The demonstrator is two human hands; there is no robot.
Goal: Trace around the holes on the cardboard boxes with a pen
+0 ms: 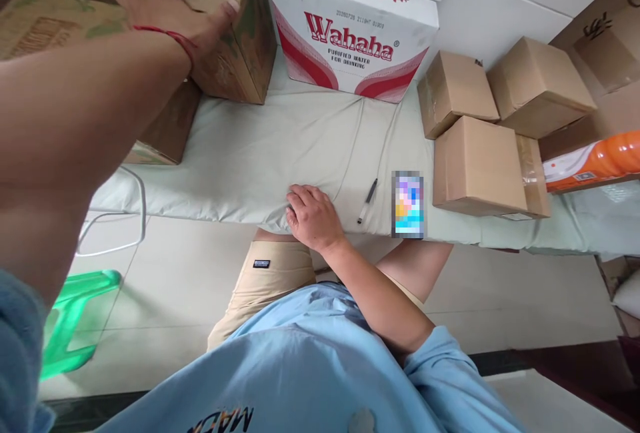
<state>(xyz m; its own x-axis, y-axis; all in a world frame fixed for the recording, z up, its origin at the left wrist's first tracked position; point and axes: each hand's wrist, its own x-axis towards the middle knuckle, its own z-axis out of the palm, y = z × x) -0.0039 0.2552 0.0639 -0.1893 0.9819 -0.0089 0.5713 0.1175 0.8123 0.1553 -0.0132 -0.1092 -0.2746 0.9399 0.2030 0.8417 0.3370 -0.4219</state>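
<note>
My left hand (170, 16), with a red cord at the wrist, reaches to the upper left. Its fingers are spread over a brown cardboard box (253, 39), the thumb lying along the box's top edge. My right hand (316, 216) rests palm down at the front edge of the cloth-covered table (280, 136), its fingers slightly bent and nothing visible in them. Just right of it lies a pen (368, 201) with a black cap. Beyond the pen is a phone (407, 205), its screen blurred out.
A white and red Wahaha water carton (350, 33) stands at the back. Small cardboard boxes (475, 163) are grouped on the right beside an orange-wrapped item (600, 159). Another printed box (65, 16) is at far left. A green stool (75, 319) and white cable (143, 203) are lower left.
</note>
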